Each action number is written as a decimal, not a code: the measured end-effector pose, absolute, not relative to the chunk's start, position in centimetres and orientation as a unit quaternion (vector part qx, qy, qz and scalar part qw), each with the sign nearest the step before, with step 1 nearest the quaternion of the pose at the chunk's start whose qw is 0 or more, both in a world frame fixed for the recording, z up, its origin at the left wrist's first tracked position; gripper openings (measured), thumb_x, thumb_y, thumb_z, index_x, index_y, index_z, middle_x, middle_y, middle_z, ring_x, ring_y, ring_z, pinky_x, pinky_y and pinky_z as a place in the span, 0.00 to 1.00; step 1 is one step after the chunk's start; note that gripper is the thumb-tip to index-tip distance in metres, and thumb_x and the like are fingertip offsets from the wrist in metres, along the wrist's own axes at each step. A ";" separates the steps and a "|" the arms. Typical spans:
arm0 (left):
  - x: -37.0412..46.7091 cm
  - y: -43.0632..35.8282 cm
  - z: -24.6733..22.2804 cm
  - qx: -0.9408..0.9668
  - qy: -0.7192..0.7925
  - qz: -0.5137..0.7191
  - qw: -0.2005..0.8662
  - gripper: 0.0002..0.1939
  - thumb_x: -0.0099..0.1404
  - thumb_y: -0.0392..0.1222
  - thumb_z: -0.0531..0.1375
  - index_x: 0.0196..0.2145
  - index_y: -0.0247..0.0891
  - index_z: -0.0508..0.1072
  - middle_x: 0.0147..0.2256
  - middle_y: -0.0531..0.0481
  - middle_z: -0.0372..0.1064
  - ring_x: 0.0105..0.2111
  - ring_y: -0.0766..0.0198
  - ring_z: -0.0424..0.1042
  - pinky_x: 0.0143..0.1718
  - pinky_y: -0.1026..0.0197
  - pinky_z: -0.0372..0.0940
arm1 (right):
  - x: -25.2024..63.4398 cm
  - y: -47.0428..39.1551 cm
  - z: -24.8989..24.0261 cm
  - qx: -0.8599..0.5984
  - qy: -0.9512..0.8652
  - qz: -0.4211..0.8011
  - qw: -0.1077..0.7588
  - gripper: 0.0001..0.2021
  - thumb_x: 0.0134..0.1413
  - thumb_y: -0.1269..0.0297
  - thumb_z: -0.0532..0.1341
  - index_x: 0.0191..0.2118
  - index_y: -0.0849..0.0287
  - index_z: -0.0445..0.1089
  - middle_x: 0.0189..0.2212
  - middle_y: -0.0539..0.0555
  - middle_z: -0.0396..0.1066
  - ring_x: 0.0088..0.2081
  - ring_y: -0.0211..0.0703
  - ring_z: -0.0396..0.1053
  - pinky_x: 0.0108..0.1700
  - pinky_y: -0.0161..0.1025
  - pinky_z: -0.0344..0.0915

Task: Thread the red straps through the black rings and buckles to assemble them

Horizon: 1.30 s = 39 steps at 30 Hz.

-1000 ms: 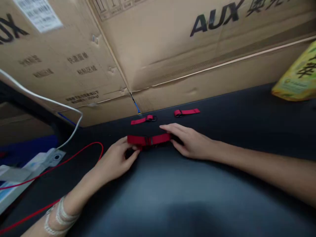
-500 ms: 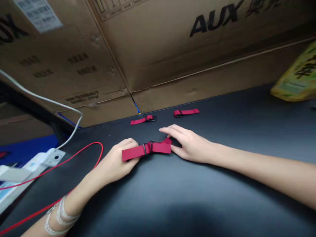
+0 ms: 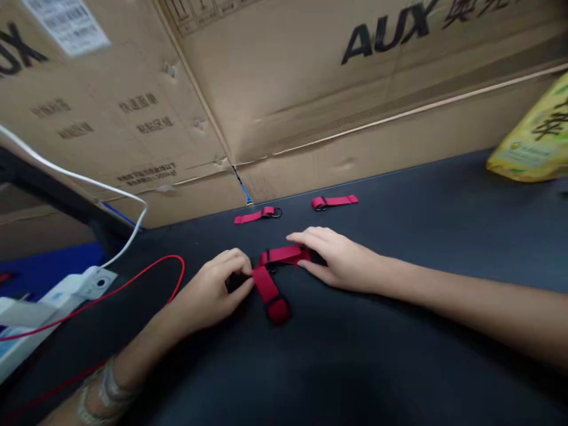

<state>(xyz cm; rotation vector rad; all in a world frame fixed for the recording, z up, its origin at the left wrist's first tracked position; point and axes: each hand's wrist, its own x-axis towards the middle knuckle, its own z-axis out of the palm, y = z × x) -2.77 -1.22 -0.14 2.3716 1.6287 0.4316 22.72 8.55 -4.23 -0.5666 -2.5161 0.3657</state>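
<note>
Handwork occupied a black table [image 3: 373, 349]
The left hand [image 3: 215, 290] pinched the near red strap [image 3: 267, 285]; a second strap [image 3: 284, 254], possibly joined, ran into the half-open right hand [image 3: 336, 258], grip unclear to me; strap handling seemed under way, next needing a steady pinch

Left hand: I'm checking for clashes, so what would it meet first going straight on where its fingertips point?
Past the lower red strap it touches, the left hand would probably meet the upper strap by the right hand; depth is unclear.
</note>
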 end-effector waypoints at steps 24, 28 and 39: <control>-2.8 -1.1 0.0 0.790 0.594 0.137 0.068 0.13 0.67 0.48 0.57 0.30 0.39 0.73 0.37 0.47 0.72 0.38 0.59 0.71 0.43 0.56 0.65 | 22.6 8.7 -3.6 -0.290 -0.925 0.118 0.215 0.23 0.60 0.56 0.61 0.56 0.63 0.66 0.44 0.62 0.71 0.44 0.50 0.67 0.46 0.44 0.64; -3.1 -1.0 0.0 0.779 0.613 0.126 0.042 0.14 0.67 0.50 0.56 0.34 0.39 0.76 0.38 0.46 0.73 0.39 0.58 0.71 0.43 0.55 0.65 | 22.5 8.8 -3.6 -0.298 -0.923 0.125 0.211 0.24 0.58 0.52 0.62 0.54 0.63 0.68 0.41 0.60 0.73 0.41 0.48 0.69 0.43 0.42 0.65; -3.1 -1.0 -0.5 0.804 0.579 0.136 0.020 0.14 0.65 0.39 0.55 0.48 0.38 0.68 0.48 0.42 0.70 0.48 0.55 0.69 0.50 0.52 0.65 | 22.8 8.9 -4.0 -0.196 -0.945 0.114 0.237 0.14 0.61 0.62 0.59 0.49 0.62 0.72 0.41 0.61 0.71 0.43 0.47 0.68 0.48 0.45 0.64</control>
